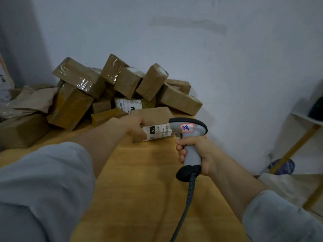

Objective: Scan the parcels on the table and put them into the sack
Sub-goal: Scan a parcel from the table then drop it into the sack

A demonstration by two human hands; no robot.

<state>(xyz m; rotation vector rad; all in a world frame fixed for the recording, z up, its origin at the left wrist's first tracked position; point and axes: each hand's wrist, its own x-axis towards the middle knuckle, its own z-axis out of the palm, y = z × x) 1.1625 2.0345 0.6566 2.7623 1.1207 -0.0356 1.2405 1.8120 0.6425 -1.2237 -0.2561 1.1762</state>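
The left hand (135,127) grips a brown parcel (157,115) at the far part of the yellow bench (139,180), fingers (139,135) curled round its left edge. Whether the parcel rests on the surface cannot be told. Its white label (158,131) faces the camera. The right hand (199,154) clenches the handle of a grey scanner (189,131), whose head sits just beside the label's right end. A coiled cable (189,194) hangs from the handle. A pile of parcels (108,88) lies behind, against the wall (192,49).

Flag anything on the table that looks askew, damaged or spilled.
The parcels sit in a loose heap against the wall, several tilted on edge. At the heap's left lies a crumpled brown paper wrap. Nothing looks spilled.
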